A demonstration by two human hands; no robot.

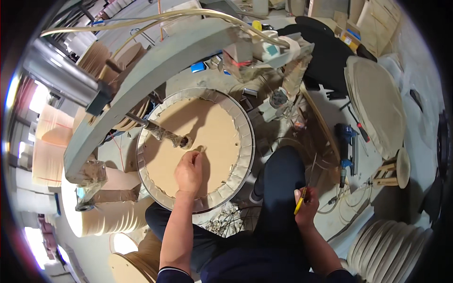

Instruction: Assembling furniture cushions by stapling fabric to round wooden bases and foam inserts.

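Observation:
In front of me lies a round tan board (212, 127), ringed by pleated, pale fabric (242, 137) folded in over its edge. My left hand (188, 173) is over the board, with thumb and fingertips pinched together. Something small and dark shows at those fingertips, too small to name. Just beyond them, a wrapped rod end (185, 141) comes down over the board. By my right thigh, my right hand (307, 210) is closed around a yellow-handled tool (299, 205). Its kind is not clear, as the fingers cover part of it.
A grey curved machine arm (141, 78) with a metal cylinder (63, 75) arches over the board's far left. On the right are a blue-and-black power tool (347, 146), a red-handled screwdriver (362, 131) and stacked round covers (375, 106). More stacked discs (387, 250) stand at lower right.

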